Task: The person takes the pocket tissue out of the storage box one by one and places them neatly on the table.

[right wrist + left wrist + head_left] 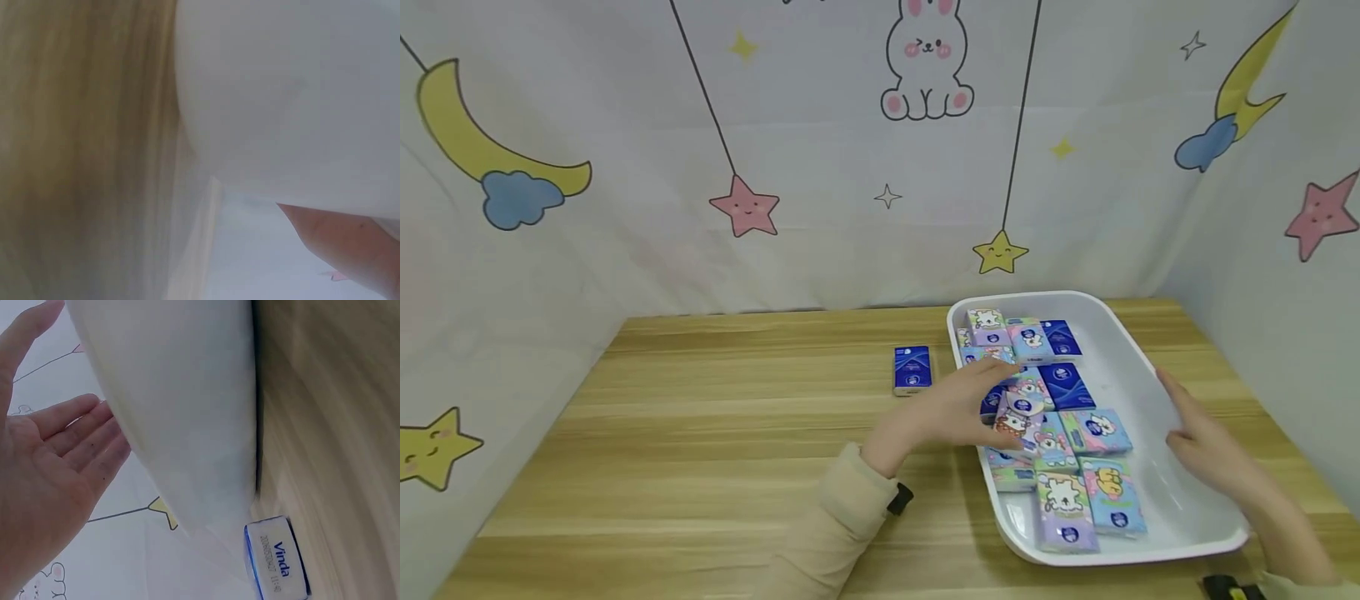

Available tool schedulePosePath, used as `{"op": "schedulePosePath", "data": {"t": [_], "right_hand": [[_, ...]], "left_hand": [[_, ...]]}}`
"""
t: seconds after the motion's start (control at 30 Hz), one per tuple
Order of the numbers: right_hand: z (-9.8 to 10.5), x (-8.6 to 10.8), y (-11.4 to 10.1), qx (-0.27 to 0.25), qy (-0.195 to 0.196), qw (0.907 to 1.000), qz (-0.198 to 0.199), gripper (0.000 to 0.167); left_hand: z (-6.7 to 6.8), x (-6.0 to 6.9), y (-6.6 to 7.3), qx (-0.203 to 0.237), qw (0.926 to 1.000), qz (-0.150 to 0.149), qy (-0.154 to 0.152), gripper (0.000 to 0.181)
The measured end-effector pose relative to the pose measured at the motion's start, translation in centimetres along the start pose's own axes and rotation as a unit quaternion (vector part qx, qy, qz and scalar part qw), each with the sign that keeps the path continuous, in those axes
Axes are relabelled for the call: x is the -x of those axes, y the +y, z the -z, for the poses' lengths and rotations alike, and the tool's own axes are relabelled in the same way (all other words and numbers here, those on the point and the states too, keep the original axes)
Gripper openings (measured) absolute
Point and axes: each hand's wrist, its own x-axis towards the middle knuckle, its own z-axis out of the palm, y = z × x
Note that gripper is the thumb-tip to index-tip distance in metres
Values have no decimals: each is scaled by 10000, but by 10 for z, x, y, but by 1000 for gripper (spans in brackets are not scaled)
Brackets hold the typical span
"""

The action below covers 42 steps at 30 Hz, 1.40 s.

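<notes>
My left hand (958, 408) reaches over the left rim of a white plastic tray (1187, 500), thumb and fingers spread above small tissue packs. A patterned tissue pack (1018, 423) lies tilted between its thumb and fingers; whether they touch it is unclear. In the left wrist view, the left palm (56, 462) faces the camera, with straight fingers partly hidden behind the tray wall (175, 412). My right hand (1217, 450) holds the tray's right rim, thumb on the inner side. In the right wrist view, one finger (344, 240) shows beside the tray's outer wall (287, 94).
A dark blue Vinda tissue pack (912, 369) stands on the wooden table (700, 433), left of the tray. Cartoon and blue packs (1065, 386) fill the tray's left half; bare tray floor shows at right. A printed cloth (820, 150) hangs behind and at the sides.
</notes>
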Motion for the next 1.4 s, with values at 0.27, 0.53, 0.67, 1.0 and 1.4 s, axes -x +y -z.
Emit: {"op": "schedulePosePath", "data": {"t": [0.27,0.53,0.67,1.0,1.4], "right_hand": [[1,0,-1,-72,-7,10000,-19,81],[1,-2,-1,23,44,10000,71,80],[1,-1,0,-67,30,9999,136,81],[-2,1,5,-79,75,9996,269,80],[-1,1,5,-109,-23,9999,88,83]], "left_hand": [[-16,-8,4,-534,9981,-214,-200,95],[-27,-12,2,-1081,9941,-92,-86,90],[-30,-12,3,-1217,9925,-60,-2,88],[-34,-12,3,-1415,9899,71,-22,85],[-35,-12,3,-1501,9886,-19,-80,79]]}}
